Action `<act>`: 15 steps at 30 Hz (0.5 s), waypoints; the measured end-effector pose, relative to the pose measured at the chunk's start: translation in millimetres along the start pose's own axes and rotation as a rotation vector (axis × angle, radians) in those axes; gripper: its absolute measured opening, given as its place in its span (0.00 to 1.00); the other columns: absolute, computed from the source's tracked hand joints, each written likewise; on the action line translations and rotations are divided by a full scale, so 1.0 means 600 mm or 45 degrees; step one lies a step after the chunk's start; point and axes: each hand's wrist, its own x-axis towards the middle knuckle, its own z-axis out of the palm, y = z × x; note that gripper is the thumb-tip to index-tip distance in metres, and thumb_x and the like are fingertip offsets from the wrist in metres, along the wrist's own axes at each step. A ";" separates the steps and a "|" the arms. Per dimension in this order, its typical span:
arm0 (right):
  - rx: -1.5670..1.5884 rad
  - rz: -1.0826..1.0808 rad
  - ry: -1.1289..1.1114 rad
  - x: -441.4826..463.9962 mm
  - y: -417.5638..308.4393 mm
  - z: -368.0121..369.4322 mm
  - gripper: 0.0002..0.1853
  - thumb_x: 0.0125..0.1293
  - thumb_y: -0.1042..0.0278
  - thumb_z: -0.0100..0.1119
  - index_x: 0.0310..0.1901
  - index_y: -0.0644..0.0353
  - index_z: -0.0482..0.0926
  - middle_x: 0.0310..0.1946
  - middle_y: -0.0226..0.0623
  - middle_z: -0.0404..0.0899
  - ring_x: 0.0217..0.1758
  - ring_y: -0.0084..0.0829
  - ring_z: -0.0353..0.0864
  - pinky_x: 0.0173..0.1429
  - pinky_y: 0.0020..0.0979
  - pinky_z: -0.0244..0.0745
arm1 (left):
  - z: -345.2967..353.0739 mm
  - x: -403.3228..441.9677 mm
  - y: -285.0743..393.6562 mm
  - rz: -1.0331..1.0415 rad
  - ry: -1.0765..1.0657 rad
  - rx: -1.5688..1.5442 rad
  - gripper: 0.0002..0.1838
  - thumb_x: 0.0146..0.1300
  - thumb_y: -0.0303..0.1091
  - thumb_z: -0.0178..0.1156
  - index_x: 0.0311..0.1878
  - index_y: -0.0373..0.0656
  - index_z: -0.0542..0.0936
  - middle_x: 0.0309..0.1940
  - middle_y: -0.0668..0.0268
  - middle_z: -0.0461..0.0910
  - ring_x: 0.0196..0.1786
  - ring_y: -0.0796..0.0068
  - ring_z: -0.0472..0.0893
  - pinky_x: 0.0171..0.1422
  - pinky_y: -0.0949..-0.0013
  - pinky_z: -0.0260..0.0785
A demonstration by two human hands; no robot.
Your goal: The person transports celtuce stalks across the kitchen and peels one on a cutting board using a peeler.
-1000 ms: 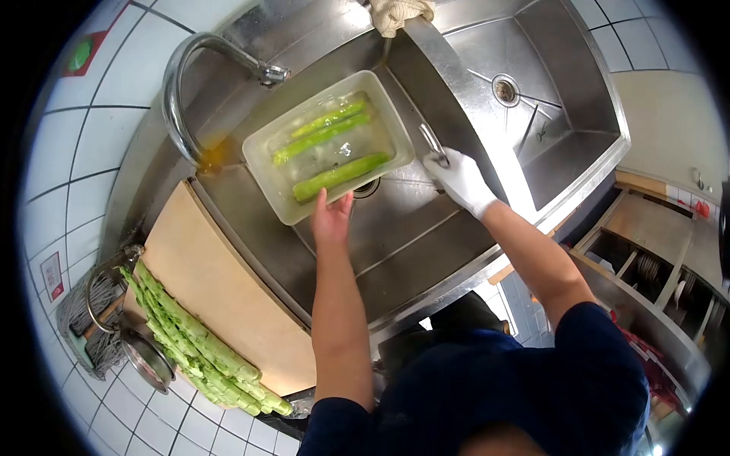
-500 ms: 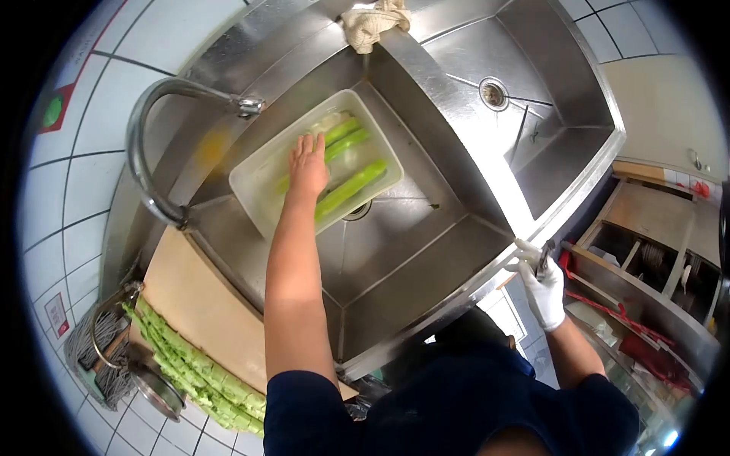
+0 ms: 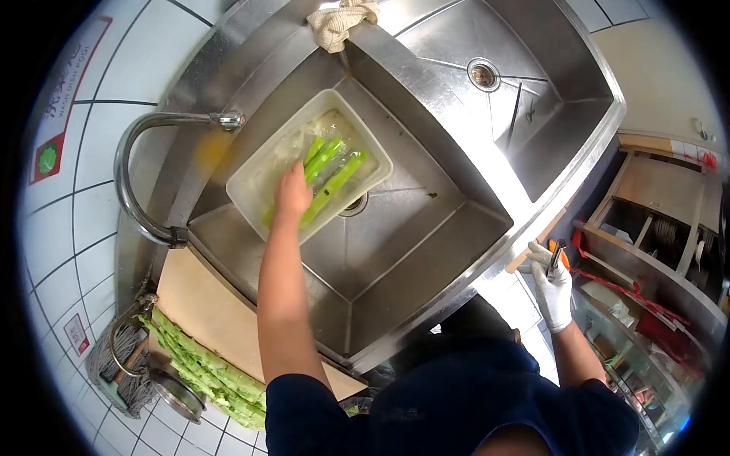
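A pale plastic tub (image 3: 242, 185) of water stands in the left sink basin, with several peeled green stems (image 3: 334, 186), apparently celtuce, lying in it. My bare left hand (image 3: 293, 191) reaches into the tub, its fingers closed around one green stem; the fingertips are partly hidden. My right hand (image 3: 553, 292) wears a white glove and is off to the right, outside the sink's front edge. In its closed fingers is a small peeler (image 3: 557, 257), dark metal with an orange part beside it.
A curved faucet (image 3: 125, 171) rises left of the tub. A cloth (image 3: 334, 26) hangs over the divider beside the second basin (image 3: 441, 45). Unpeeled leafy stems (image 3: 205, 376) lie along a board (image 3: 205, 292) at lower left. Open shelving (image 3: 654, 220) stands at right.
My left hand has drawn back slightly toward me in the tub, and its fingers have closed. The stems have shifted in the water. My gloved hand has turned, showing more of the tool.
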 end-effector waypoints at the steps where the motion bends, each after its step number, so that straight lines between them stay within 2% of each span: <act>1: 0.008 0.002 -0.006 -0.001 -0.002 0.001 0.10 0.76 0.81 0.56 0.55 0.67 0.82 0.66 0.50 0.79 0.53 0.31 0.88 0.58 0.34 0.87 | -0.005 -0.012 0.003 -0.087 -0.052 -0.009 0.42 0.61 0.29 0.69 0.79 0.44 0.63 0.70 0.47 0.75 0.71 0.43 0.74 0.72 0.48 0.71; 4: 0.024 -0.033 -0.028 -0.006 0.003 -0.001 0.11 0.76 0.82 0.56 0.55 0.68 0.82 0.66 0.51 0.78 0.52 0.31 0.88 0.59 0.35 0.87 | 0.042 -0.018 -0.020 -0.045 -0.140 -0.275 0.52 0.60 0.32 0.71 0.85 0.47 0.53 0.80 0.46 0.61 0.79 0.43 0.65 0.78 0.51 0.66; 7: 0.017 -0.017 -0.019 -0.010 0.005 -0.006 0.11 0.76 0.82 0.56 0.56 0.68 0.82 0.67 0.50 0.78 0.52 0.32 0.88 0.59 0.36 0.86 | 0.053 -0.029 0.003 0.006 -0.165 -0.030 0.55 0.64 0.32 0.68 0.87 0.51 0.43 0.83 0.44 0.54 0.82 0.46 0.60 0.82 0.49 0.62; 10: 0.039 -0.014 -0.023 -0.015 0.016 -0.011 0.13 0.76 0.83 0.55 0.58 0.68 0.81 0.66 0.50 0.78 0.52 0.33 0.88 0.60 0.36 0.86 | 0.100 -0.010 0.011 -0.009 -0.047 0.239 0.53 0.68 0.29 0.62 0.88 0.54 0.40 0.80 0.44 0.59 0.81 0.46 0.63 0.80 0.44 0.62; 13: 0.030 -0.004 -0.012 -0.019 0.010 -0.007 0.13 0.75 0.84 0.55 0.58 0.68 0.81 0.66 0.48 0.79 0.52 0.32 0.88 0.60 0.36 0.86 | 0.068 -0.007 0.043 -0.010 -0.187 0.373 0.49 0.70 0.26 0.56 0.88 0.56 0.42 0.77 0.45 0.64 0.79 0.48 0.66 0.77 0.41 0.64; 15: 0.026 0.004 -0.012 -0.022 0.007 -0.007 0.14 0.75 0.85 0.55 0.58 0.68 0.81 0.67 0.48 0.79 0.52 0.32 0.89 0.60 0.35 0.85 | 0.081 0.000 0.030 0.129 -0.045 0.381 0.48 0.70 0.25 0.56 0.88 0.55 0.42 0.72 0.43 0.69 0.73 0.45 0.71 0.74 0.42 0.67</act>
